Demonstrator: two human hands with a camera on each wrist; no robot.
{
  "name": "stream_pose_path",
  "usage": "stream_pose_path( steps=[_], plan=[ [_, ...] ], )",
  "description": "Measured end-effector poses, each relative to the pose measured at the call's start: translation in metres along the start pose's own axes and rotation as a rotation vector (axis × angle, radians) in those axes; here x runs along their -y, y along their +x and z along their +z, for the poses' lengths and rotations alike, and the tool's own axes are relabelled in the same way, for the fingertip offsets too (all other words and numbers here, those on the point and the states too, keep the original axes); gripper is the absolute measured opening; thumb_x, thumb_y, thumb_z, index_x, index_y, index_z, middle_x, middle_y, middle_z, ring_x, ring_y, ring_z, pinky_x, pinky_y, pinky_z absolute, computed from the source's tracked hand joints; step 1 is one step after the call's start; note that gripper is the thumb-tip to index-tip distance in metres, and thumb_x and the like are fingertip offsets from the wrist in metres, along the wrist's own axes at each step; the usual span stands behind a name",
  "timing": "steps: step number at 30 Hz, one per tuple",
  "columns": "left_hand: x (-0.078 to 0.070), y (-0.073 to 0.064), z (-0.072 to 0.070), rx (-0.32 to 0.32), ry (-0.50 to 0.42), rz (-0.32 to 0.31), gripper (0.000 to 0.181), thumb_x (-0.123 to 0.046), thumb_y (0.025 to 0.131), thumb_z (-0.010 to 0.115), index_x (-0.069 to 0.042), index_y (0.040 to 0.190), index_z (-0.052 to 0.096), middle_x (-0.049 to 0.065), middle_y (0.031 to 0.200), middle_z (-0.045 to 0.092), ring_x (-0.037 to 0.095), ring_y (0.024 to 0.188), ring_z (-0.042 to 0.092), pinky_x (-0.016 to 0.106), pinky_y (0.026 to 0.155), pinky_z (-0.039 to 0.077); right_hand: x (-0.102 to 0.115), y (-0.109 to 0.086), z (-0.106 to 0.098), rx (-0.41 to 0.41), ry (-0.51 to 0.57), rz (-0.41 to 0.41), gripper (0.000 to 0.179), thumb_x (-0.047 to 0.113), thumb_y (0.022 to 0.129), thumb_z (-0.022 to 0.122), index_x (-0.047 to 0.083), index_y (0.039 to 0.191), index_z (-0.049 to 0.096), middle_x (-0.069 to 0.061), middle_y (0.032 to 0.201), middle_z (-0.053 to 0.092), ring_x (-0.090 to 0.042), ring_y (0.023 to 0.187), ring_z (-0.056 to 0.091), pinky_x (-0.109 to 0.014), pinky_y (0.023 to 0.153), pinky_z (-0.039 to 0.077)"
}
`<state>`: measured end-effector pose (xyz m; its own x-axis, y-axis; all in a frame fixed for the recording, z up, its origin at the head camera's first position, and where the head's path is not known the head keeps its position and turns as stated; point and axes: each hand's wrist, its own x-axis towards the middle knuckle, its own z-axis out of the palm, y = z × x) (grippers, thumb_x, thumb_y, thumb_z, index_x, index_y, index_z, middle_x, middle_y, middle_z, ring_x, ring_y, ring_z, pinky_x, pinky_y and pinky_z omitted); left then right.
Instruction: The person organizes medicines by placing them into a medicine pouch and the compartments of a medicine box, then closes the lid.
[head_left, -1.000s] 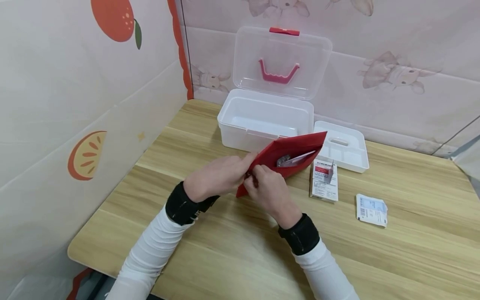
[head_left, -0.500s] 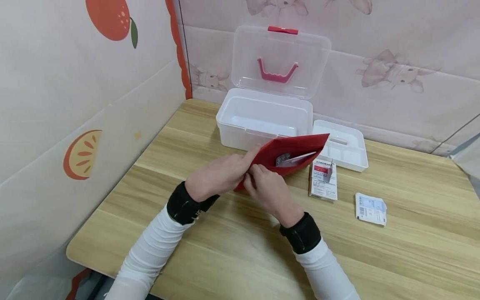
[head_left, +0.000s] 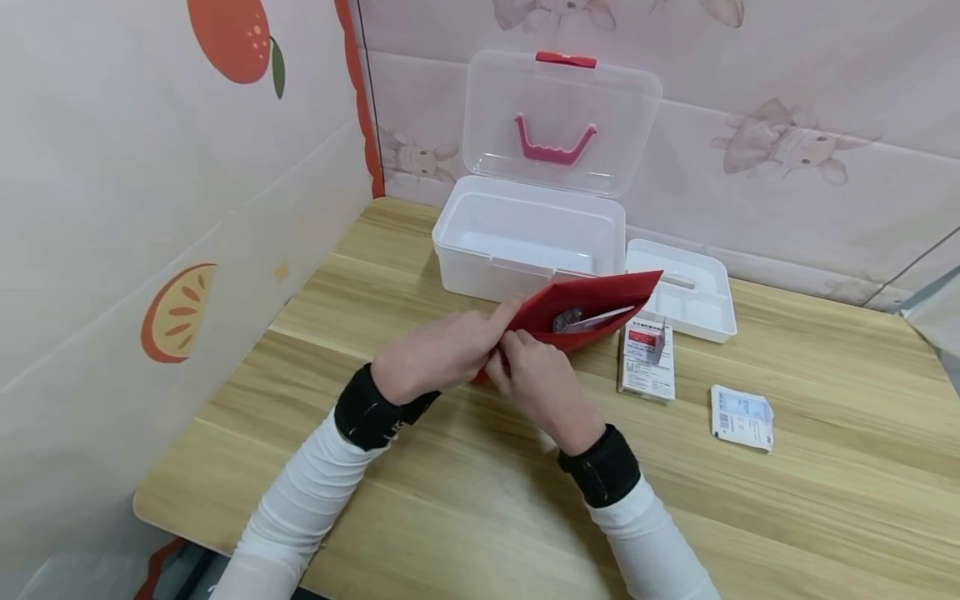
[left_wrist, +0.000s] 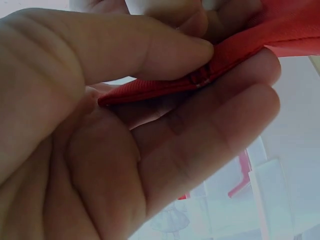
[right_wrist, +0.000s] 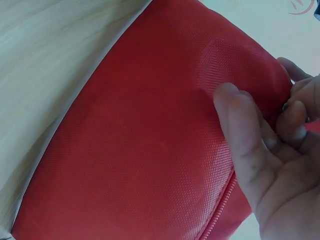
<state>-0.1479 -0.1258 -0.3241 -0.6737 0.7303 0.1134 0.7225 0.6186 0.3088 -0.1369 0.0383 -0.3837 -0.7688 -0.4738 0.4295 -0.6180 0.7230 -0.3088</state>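
Note:
Both hands hold a red zippered pouch (head_left: 600, 290) above the table, its mouth gaping toward the right. Inside show a flat white item (head_left: 606, 317) and a crinkled clear plastic piece (head_left: 567, 318). My left hand (head_left: 442, 354) pinches the pouch's left end, the thumb on one side of the edge and fingers on the other in the left wrist view. My right hand (head_left: 543, 383) has its fingers curled at the same end, close by the left. In the right wrist view the zipper teeth (right_wrist: 220, 205) run toward its fingers, where a small metal bit (right_wrist: 285, 106) shows, partly hidden.
Behind the pouch stands a clear plastic box (head_left: 476, 271) with its lid (head_left: 562, 96) raised against the wall. Right of it lie a white compartment tray (head_left: 708, 317), a printed medicine box (head_left: 647, 382) and a small flat packet (head_left: 742, 418).
The pouch's right tip has shifted slightly right and down, and its lower left corner has risen a little. Both hands stay almost in place, still gripping the pouch's left end.

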Motion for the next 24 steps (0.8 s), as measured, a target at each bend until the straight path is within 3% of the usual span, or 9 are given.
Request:
stream_pose_path(
  steps=[24],
  plan=[
    [-0.0026, -0.0005, 0.0013, -0.018, 0.043, 0.043, 0.054, 0.001, 0.093, 0.064, -0.002, 0.140, 0.036, 0.005, 0.087, 0.067, 0.015, 0.073, 0.059, 0.022, 0.070, 0.051, -0.0009, -0.0004, -0.0011, -0.062, 0.046, 0.060, 0.015, 0.006, 0.091, 0.059, 0.006, 0.076, 0.060, -0.004, 0.063, 0.054, -0.015, 0.053, 0.049, -0.028, 0.051, 0.046]
  ],
)
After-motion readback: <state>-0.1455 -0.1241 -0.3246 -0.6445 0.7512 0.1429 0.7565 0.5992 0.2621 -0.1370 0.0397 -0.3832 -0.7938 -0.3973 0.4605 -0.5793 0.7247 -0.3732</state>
